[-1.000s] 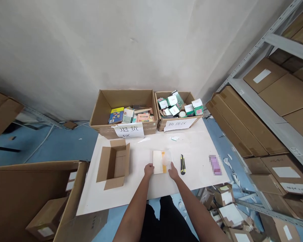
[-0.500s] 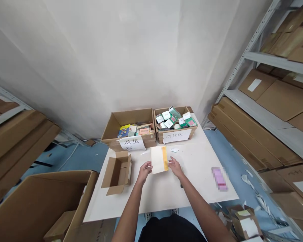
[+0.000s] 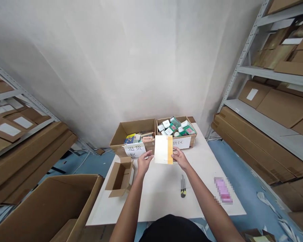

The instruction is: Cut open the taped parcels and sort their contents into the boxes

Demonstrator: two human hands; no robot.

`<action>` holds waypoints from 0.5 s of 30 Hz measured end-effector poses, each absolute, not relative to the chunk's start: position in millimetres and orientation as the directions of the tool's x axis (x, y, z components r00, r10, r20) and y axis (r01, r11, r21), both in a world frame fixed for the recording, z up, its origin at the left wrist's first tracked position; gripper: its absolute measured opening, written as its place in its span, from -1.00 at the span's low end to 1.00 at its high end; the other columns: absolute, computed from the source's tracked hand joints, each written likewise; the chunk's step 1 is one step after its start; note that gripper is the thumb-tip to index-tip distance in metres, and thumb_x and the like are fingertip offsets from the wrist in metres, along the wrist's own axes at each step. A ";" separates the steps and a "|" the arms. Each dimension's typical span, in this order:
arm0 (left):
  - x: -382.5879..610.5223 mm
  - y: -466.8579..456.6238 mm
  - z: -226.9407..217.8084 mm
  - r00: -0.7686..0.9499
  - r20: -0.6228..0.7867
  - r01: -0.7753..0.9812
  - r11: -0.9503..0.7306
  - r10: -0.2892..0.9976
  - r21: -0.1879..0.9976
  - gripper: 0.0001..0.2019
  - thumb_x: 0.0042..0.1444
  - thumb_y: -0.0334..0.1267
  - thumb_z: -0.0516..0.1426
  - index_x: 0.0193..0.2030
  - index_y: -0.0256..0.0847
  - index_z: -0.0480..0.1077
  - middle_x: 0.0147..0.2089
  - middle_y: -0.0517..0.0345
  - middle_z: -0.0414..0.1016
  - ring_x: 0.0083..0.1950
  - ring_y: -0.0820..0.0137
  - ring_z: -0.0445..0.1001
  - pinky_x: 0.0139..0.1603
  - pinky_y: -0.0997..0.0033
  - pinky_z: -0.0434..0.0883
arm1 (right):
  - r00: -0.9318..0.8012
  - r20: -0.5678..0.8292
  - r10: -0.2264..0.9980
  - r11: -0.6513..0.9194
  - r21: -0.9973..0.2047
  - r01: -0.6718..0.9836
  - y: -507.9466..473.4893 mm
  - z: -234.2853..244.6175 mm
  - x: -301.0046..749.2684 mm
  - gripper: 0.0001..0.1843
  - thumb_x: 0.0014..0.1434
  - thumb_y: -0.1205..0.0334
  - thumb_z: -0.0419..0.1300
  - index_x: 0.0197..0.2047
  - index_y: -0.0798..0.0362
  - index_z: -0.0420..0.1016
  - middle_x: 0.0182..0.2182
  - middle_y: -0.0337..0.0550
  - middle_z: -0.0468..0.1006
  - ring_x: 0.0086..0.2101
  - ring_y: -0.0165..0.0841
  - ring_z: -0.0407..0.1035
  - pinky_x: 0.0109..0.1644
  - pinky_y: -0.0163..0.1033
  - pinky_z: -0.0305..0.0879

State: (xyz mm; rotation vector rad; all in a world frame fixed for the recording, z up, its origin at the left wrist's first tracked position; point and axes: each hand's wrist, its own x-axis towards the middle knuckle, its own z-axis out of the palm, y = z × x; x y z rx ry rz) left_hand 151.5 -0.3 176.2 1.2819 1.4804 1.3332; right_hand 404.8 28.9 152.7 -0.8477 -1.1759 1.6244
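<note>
Above the middle of the white table (image 3: 164, 205), a flat, pale, squarish packet (image 3: 163, 150) with a yellow band down its right side is held up, its face toward the wearer. The right hand (image 3: 180, 158) grips it by that banded edge, thumb in front. The left hand (image 3: 144, 163) is at the opposite edge, thumb and fingers partly curled; I can't tell whether its fingertips touch the packet or stop just beside it.

Seen from the wearer's side, the packet overlaps the front of two cardboard boxes standing side by side against the wall. The left box (image 3: 149, 146) has a paper sign (image 3: 135, 150) with handwritten characters and holds a jumble of small packages, a blue and yellow one among them. The right box (image 3: 193, 141) is heaped with white and green cartons, and the packet hides part of its sign (image 3: 182, 143).

Nearer the wearer, a black and yellow utility knife (image 3: 183, 192) lies on the tabletop, left of the right forearm. A small carton (image 3: 113, 176) sits with its flaps open beyond the left forearm. Toward the table's right edge lies something pink and purple (image 3: 223, 190), blurred into squares.
</note>
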 end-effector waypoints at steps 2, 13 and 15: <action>171.0 -0.4 183.0 -0.163 0.145 0.198 -0.112 0.976 0.974 -0.45 0.03 0.07 0.36 0.11 -0.18 0.62 0.12 -0.07 0.67 0.20 0.05 0.59 0.28 0.03 0.49 | -0.327 0.092 0.941 -0.006 -0.958 -0.286 26.2 158.9 397.5 -0.28 0.13 -0.05 0.39 0.31 -0.11 0.37 0.09 -0.02 0.64 0.03 -0.10 0.58 0.12 0.09 0.51; 187.0 -0.7 204.2 -0.124 0.136 -0.096 -0.148 0.983 0.984 -0.20 -0.03 0.12 0.42 0.30 -0.28 0.49 0.23 -0.20 0.58 0.27 -0.02 0.55 0.29 -0.07 0.49 | -0.086 0.197 0.977 0.196 -0.980 -0.024 26.4 166.5 391.0 -0.27 0.12 -0.02 0.37 0.36 -0.14 0.44 0.35 -0.01 0.41 0.32 -0.03 0.28 0.34 0.16 0.30; 173.9 -0.2 210.2 -0.091 0.076 -0.135 -0.088 0.993 0.987 -0.14 -0.11 0.11 0.47 0.31 -0.28 0.48 0.18 -0.21 0.62 0.20 -0.04 0.59 0.18 -0.06 0.56 | -0.019 0.115 0.993 0.112 -0.987 -0.117 31.9 165.9 400.3 -0.20 0.06 -0.04 0.41 0.36 -0.09 0.42 0.25 0.05 0.50 0.18 -0.04 0.43 0.23 0.12 0.41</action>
